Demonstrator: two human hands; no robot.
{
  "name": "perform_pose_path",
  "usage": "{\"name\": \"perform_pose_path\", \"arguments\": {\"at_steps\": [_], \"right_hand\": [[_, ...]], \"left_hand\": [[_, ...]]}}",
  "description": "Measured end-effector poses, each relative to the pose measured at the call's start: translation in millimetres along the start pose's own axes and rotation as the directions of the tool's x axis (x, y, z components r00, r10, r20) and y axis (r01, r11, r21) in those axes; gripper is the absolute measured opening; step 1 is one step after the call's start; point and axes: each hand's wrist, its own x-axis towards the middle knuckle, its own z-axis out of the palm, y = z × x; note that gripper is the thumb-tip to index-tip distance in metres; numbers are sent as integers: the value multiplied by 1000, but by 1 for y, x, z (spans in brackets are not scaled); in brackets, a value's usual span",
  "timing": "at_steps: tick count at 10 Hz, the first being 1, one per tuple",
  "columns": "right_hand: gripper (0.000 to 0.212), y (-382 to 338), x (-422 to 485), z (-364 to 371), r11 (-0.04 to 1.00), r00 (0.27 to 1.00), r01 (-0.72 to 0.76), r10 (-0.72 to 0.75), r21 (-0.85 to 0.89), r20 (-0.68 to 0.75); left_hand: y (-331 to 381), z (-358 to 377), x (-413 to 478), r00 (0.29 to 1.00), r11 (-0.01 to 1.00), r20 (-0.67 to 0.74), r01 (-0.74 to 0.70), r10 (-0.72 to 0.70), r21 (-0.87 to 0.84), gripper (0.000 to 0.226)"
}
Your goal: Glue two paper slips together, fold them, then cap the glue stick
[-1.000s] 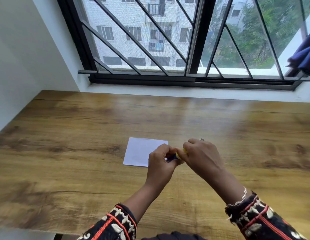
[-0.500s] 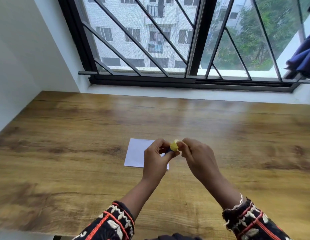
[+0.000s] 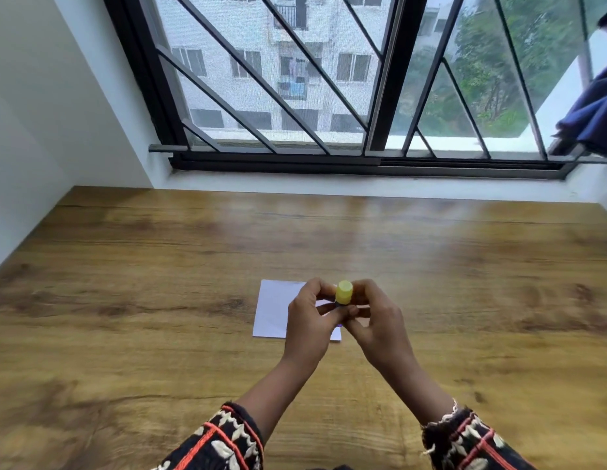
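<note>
Hands meet above the middle of the wooden table (image 3: 159,266), both closed on 1 small glue stick (image 3: 342,296). The left hand (image 3: 308,320) pinches it from the left with thumb and fingers; the right hand (image 3: 373,317) grips it from the right, fingers curled around the lower body. Its yellow cap (image 3: 344,290) sits on top and points up and away (whether it is fully seated cannot be told), while the dark body below is mostly hidden by the fingers. Directly beneath and behind the hands, a white folded paper (image 3: 273,308) lies flat on the table, its right part covered by the left hand. Patterned sleeves (image 3: 224,442) frame the near edge. Beyond the table's far edge stands a barred window (image 3: 295,79).
</note>
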Motion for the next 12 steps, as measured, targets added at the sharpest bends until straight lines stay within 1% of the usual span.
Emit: {"name": "perform_pose_path", "arguments": {"at_steps": [1, 2, 3, 4, 5, 6, 7, 8, 9, 11, 12], "right_hand": [[36, 2, 3, 2, 999, 998, -39, 40, 25, -46], [33, 8, 7, -2, 995, 990, -83, 88, 47, -108], [34, 21, 11, -13, 987, 971, -150, 156, 49, -178], [31, 30, 13, -17, 983, 965, -181, 184, 38, -188], [30, 41, 15, -15, 972, 956, -234, 235, 29, -178], [31, 45, 15, -11, 963, 948, -270, 269, 19, -169], [34, 51, 13, -5, 957, 948, -290, 287, -1, -138], [35, 56, 12, -1, 953, 947, -301, 295, -31, -128], [36, 60, 9, 1, 949, 945, -310, 302, -51, -128], [46, 67, 9, 5, 951, 946, -308, 304, -19, -109], [46, 68, 9, 4, 939, 938, -344, 342, -8, -62]], "left_hand": [[-2, -13, 2, 993, 982, 70, -103, 93, 155, 20], [-8, -25, 3, 982, 930, 118, -180, 149, 321, 33], [-27, -44, 2, 957, 746, 244, -278, 158, 606, 59], [-41, -50, 3, 938, 571, 306, -342, 163, 746, 75], [-51, -53, 8, 933, 455, 334, -356, 132, 816, 92], [-51, -54, 9, 941, 491, 325, -326, 90, 808, 107], [-47, -58, 9, 947, 503, 321, -282, 10, 817, 117], [-44, -59, 10, 947, 500, 320, -266, -23, 824, 117], [-44, -60, 10, 948, 512, 317, -259, -28, 819, 109], [-50, -63, 14, 944, 554, 327, -253, -37, 793, 103], [-50, -62, 15, 944, 546, 329, -255, -40, 798, 104]]}}
